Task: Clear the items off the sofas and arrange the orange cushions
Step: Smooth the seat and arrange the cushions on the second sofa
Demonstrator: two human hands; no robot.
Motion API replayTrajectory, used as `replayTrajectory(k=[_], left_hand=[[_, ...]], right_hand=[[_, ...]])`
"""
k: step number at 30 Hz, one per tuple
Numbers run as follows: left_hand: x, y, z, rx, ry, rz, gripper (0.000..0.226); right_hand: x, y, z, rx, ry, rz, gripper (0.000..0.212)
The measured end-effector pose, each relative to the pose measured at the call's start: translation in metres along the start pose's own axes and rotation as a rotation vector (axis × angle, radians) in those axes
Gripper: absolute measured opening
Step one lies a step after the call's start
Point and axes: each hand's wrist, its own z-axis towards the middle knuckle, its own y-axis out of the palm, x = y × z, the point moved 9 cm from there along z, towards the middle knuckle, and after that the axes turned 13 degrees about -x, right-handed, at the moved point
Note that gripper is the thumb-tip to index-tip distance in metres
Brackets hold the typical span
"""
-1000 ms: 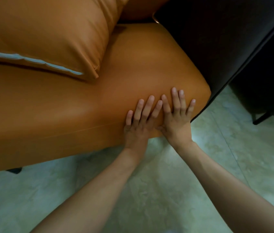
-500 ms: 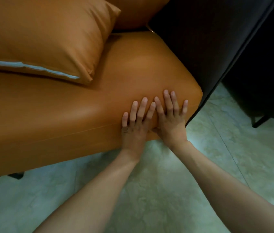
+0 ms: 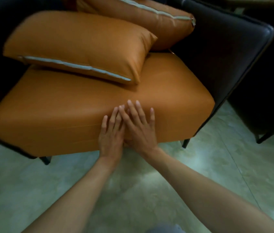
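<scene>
Seat cushion point(image 3: 158, 91) being pressed by flat left hand point(image 3: 111, 137) and right hand point(image 3: 139, 130), grasping nothing; pushing evenly should be seating it squarely against the sofa point(image 3: 225, 52).

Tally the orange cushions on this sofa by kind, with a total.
Seat cushion: 1
Loose pillows, the front pillow and the back pillow: 2
Total: 3
Both the left hand and the right hand press flat on the seat cushion.

2 hands point(image 3: 111, 137) point(image 3: 139, 130), 2 orange cushions point(image 3: 75, 46) point(image 3: 149, 15), 1 seat pad point(image 3: 48, 115)
</scene>
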Motion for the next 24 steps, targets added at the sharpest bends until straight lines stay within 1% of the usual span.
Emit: replayTrajectory(k=[2, 6, 8, 9, 12, 15, 17, 19, 22, 24], left_hand=[[-0.038, -0.001, -0.013, -0.03, -0.068, 0.026, 0.106], [-0.119, 0.0, -0.04, -0.123, -0.202, -0.021, 0.11], [-0.156, 0.0, -0.057, -0.118, -0.247, -0.059, 0.11], [-0.174, 0.0, -0.066, -0.107, -0.272, -0.082, 0.109], [-0.225, 0.005, -0.081, -0.104, -0.338, -0.098, 0.104], [-0.257, 0.015, -0.08, -0.127, -0.35, -0.096, 0.107], [-0.264, 0.025, -0.076, -0.164, -0.322, -0.035, 0.111], [-0.267, 0.036, -0.071, -0.184, -0.312, 0.007, 0.112], [-0.271, 0.048, -0.062, -0.142, -0.329, -0.043, 0.11], [-0.276, 0.055, -0.056, -0.126, -0.328, -0.086, 0.12]], right_hand=[[-0.037, -0.007, 0.011, 0.009, -0.077, -0.004, 0.104], [-0.102, -0.017, 0.029, 0.007, -0.155, 0.026, 0.08], [-0.138, -0.017, 0.035, 0.001, -0.205, 0.025, 0.075], [-0.154, -0.015, 0.038, -0.001, -0.228, 0.025, 0.077], [-0.201, -0.01, 0.052, -0.04, -0.281, 0.038, 0.098], [-0.235, -0.009, 0.068, -0.056, -0.322, 0.072, 0.1], [-0.244, -0.004, 0.078, -0.07, -0.319, 0.096, 0.1], [-0.245, 0.004, 0.087, -0.089, -0.29, 0.087, 0.109], [-0.245, 0.02, 0.095, -0.125, -0.286, -0.002, 0.118], [-0.245, 0.025, 0.097, -0.088, -0.255, -0.073, 0.122]])
